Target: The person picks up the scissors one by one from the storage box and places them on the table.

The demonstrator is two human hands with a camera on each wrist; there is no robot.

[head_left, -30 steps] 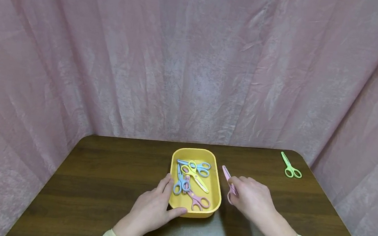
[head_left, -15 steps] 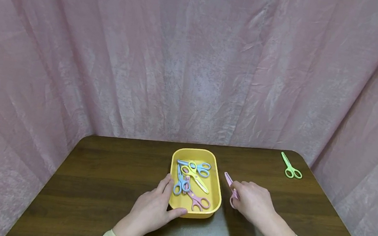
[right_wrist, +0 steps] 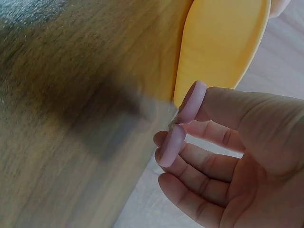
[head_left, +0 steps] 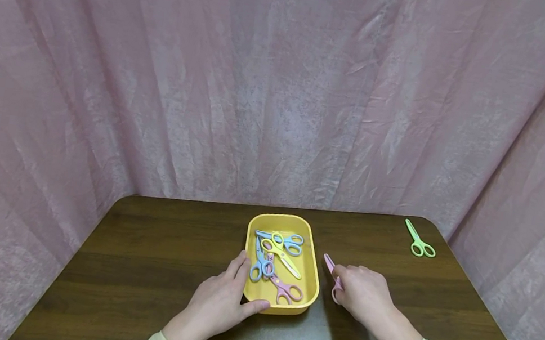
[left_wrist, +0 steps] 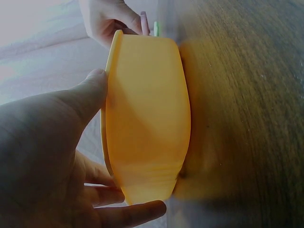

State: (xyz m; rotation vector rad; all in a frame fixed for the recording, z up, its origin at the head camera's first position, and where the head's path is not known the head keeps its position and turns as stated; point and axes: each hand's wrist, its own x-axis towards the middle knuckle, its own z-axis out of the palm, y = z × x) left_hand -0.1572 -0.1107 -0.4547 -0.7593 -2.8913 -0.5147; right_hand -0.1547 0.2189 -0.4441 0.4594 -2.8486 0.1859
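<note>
My left hand [head_left: 218, 299] rests against the near left corner of the yellow tray [head_left: 309, 276], thumb along its near rim and fairly straight fingers at its left side. Inside the tray lie two blue pairs of scissors [head_left: 260, 254], a yellow pair [head_left: 290, 264] and pink scissors [head_left: 279, 283], overlapping one another. Just right of the tray, my right hand [head_left: 367, 292] pinches another pair of pink scissors [head_left: 329, 263], blades pointing away and slightly left. In the right wrist view, thumb and fingers hold these scissors' pink handles [right_wrist: 192, 102]; their blades are out of sight there.
A green pair of scissors [head_left: 416, 237] lies at the table's far right corner. The dark wooden table [head_left: 156, 246] extends on both sides of the tray. Pink curtains [head_left: 282, 92] hang behind the table and at its sides.
My right hand has moved slightly toward me and right, with the pink scissors in its grip. The left hand, the tray and the green scissors stay where they were.
</note>
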